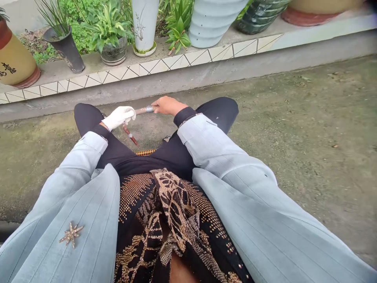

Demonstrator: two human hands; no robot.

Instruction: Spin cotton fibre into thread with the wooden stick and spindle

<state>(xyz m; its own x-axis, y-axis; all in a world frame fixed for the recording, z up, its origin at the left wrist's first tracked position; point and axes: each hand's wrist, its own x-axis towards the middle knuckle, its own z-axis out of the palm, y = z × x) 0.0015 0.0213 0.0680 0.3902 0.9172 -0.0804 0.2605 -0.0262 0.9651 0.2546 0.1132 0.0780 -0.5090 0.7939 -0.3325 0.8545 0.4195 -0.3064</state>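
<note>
I sit on the ground with my knees apart. My left hand (120, 116), in a white glove, is closed around a thin reddish stick-like tool (130, 135) that points down toward the ground between my legs. My right hand (167, 105), bare, is closed on a short rod with a silver metal band (146, 110). The rod runs from my right hand to the glove, so both hands meet on it in front of my knees. What the rod and the reddish stick are exactly I cannot make out.
A tiled ledge (153, 65) runs across the back with several pots: a dark pot (66, 47), a glass jar with a plant (113, 49), a white vase (145, 23) and a large pale ribbed pot (212, 19). Mossy concrete ground (309, 129) spreads to the right.
</note>
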